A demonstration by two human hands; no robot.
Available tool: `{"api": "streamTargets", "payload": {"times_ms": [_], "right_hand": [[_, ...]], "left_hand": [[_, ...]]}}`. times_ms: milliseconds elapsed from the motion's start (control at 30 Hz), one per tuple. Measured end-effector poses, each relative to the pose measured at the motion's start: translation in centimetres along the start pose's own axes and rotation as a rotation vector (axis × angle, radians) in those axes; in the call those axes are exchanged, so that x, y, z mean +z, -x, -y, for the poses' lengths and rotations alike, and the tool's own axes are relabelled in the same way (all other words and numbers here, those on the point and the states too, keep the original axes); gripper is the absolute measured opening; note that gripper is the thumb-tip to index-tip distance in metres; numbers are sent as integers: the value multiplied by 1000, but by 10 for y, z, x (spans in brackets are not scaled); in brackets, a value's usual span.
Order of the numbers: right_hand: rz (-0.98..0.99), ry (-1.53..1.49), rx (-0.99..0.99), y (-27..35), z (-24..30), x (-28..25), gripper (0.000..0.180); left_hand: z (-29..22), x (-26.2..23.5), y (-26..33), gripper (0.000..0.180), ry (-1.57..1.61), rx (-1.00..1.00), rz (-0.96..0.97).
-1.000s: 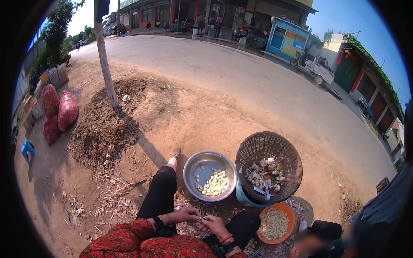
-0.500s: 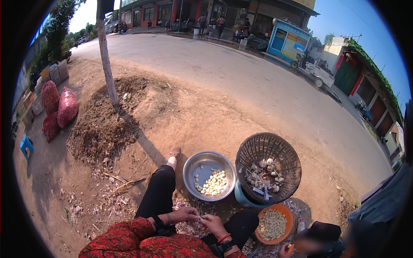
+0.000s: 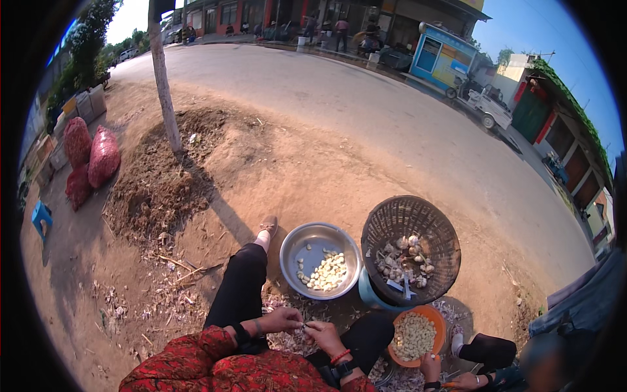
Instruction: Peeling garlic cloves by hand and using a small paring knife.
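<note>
Above the lap, the left hand [image 3: 282,320] and right hand [image 3: 324,333] meet, fingertips pinching a small garlic clove [image 3: 305,325] between them. Just ahead sits a metal bowl [image 3: 292,245] of peeled cloves, beside a wicker basket [image 3: 405,219].

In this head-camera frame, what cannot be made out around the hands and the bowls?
- What the left hand and right hand pinch between them: too small to tell in the head view.
- Grip of each hand: fingertips meet, detail too fine.
- Co-worker's hand at the orange bowl: partly cut off by the lower edge.
- Blue tub: mostly hidden under the basket.
- Steel bowl contents: pale pieces, kind unclear.
</note>
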State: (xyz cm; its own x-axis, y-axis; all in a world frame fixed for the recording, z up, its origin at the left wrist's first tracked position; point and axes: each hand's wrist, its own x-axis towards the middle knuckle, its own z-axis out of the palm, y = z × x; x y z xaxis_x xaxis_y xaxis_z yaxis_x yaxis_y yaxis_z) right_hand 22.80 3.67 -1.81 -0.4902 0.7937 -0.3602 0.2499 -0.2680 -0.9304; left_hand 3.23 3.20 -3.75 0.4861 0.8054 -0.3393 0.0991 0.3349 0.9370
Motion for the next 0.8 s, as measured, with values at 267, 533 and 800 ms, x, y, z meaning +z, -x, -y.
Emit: {"api": "streamTargets", "payload": {"times_ms": [267, 533, 800], "right_hand": [[-67, 86, 8, -1, 1, 0, 14], [-2, -87, 36, 6, -3, -3, 19], [-58, -191, -59, 11, 27, 3, 29]], "left_hand": [[-17, -1, 11, 16, -78, 6, 18], [-14, -3, 21, 15, 261, 43, -61], [-50, -9, 20, 16, 679, 59, 12]]}}
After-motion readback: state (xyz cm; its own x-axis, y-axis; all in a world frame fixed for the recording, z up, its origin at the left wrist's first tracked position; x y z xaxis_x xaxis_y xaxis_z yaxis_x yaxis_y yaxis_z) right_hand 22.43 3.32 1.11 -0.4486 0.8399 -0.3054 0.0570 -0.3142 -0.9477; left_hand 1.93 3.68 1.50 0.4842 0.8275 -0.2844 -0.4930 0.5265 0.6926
